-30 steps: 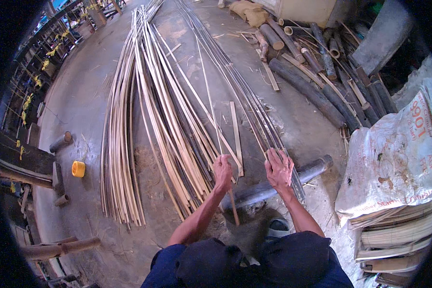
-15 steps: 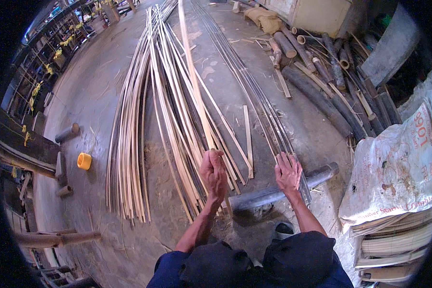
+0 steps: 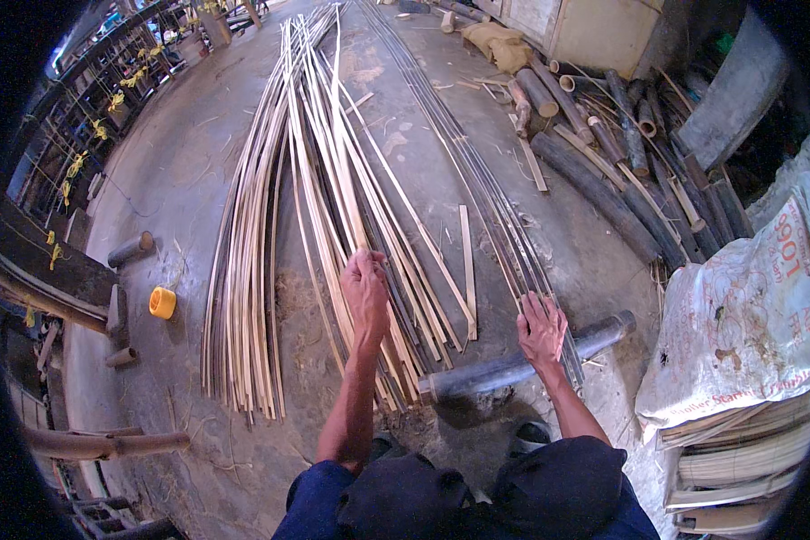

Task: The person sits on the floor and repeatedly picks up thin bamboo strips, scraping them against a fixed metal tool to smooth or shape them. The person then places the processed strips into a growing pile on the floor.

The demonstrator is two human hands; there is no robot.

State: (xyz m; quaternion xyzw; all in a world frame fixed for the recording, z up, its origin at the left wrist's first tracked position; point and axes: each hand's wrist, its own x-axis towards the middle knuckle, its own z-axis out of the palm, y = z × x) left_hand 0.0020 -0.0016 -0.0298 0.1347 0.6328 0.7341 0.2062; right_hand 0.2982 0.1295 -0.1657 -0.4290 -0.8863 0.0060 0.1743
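My left hand (image 3: 365,292) is closed round the near end of a pale bamboo strip (image 3: 348,193), which runs away from me over a fanned pile of similar strips (image 3: 243,306). To the right, my right hand (image 3: 540,331) lies with its fingers stretched out on several long dark strips (image 3: 477,171). The near ends of these dark strips rest across a thick dark bamboo pole (image 3: 486,371) on the floor. My right palm and whatever lies under it are hidden.
A yellow roll (image 3: 162,303) sits on the floor at the left, near short bamboo pieces (image 3: 131,249). Cut bamboo poles (image 3: 594,198) are heaped at the far right. A white sack (image 3: 738,324) lies on stacked slats (image 3: 738,459) at the right. One short flat slat (image 3: 467,270) lies between the strips.
My left hand has moved left and away from me, and its strip has come down onto the pale pile. My right hand has stayed nearly in place on the dark strips.
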